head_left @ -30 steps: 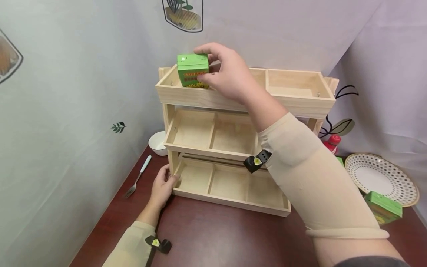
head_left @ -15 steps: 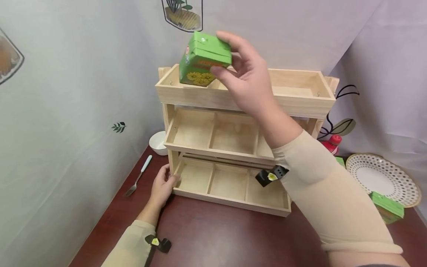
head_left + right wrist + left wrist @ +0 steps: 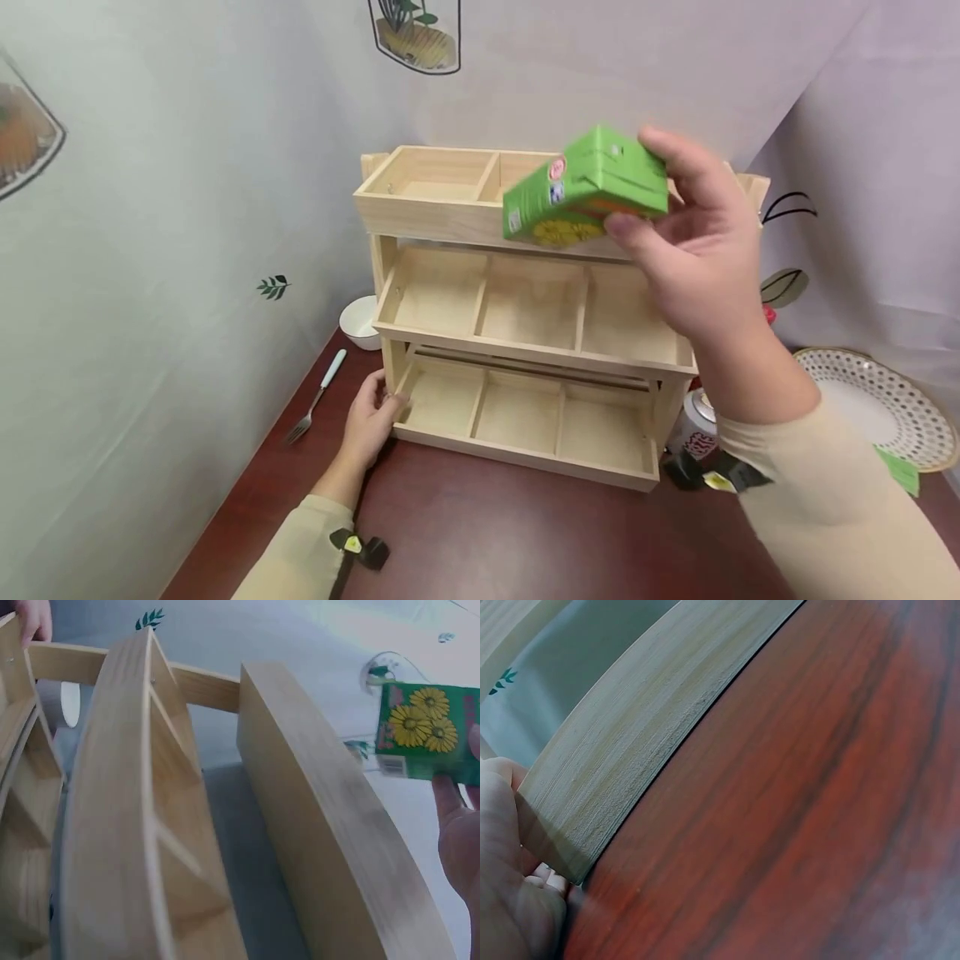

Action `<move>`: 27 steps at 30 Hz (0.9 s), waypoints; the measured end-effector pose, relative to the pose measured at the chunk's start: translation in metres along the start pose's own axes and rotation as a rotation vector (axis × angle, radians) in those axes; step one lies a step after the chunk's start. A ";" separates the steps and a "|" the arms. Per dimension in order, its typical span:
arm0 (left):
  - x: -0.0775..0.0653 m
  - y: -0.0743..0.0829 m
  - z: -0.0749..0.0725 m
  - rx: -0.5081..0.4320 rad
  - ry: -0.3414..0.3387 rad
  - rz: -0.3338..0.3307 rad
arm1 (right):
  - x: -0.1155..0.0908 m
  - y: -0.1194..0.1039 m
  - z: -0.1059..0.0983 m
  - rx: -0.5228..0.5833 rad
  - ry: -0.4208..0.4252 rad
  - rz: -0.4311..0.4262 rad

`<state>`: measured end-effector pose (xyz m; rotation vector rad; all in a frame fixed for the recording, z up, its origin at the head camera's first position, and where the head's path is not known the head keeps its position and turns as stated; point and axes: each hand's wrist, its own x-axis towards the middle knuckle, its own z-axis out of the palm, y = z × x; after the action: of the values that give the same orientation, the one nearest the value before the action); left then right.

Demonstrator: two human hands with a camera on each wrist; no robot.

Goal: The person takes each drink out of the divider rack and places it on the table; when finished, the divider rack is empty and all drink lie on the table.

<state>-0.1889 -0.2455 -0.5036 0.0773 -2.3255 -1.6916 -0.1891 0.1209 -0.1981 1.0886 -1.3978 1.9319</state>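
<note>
My right hand [image 3: 701,229] pinches a green drink carton [image 3: 600,187] printed with yellow flowers, thumb on the near side and index finger along the top. The carton is tilted and overlaps the top tier of a three-tier wooden shelf [image 3: 450,218] in the head view. In the right wrist view the carton [image 3: 424,731] shows its flower side, beyond the top tray's edge. My left hand [image 3: 372,419] grips the lower left end of the shelf, thumb over the bottom tray's side. The left wrist view shows that tray's front board [image 3: 622,750] against the fingers.
A fork [image 3: 318,396] and a white bowl [image 3: 362,323] lie left of the shelf. On the right are a can [image 3: 696,429], a dotted plate [image 3: 885,400] and another green carton [image 3: 900,471], partly behind my sleeve. Fabric walls [image 3: 187,250] stand behind and at the left.
My right hand has lifted the carton out of the top tier's left compartment and carried it right and toward me, tilting it. The left hand stays on the shelf.
</note>
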 end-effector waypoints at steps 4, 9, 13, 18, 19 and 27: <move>-0.002 0.010 -0.002 0.011 0.013 -0.007 | -0.027 -0.010 -0.019 -0.081 -0.040 0.037; -0.008 0.033 -0.001 0.000 -0.019 0.007 | -0.066 -0.017 -0.043 -0.093 -0.057 0.066; -0.010 0.039 -0.001 -0.003 -0.006 -0.003 | -0.098 -0.019 -0.064 -0.129 -0.031 0.134; -0.012 0.037 0.000 -0.026 -0.025 -0.007 | -0.137 -0.023 -0.088 -0.136 0.009 0.219; -0.012 0.037 0.001 -0.031 -0.031 -0.007 | -0.144 -0.024 -0.092 -0.127 0.019 0.222; -0.011 0.039 -0.001 -0.029 -0.035 -0.006 | -0.192 -0.045 -0.115 -0.110 0.064 0.251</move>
<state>-0.1738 -0.2314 -0.4688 0.0493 -2.3267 -1.7422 -0.0840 0.2534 -0.3521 0.8260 -1.6496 2.0132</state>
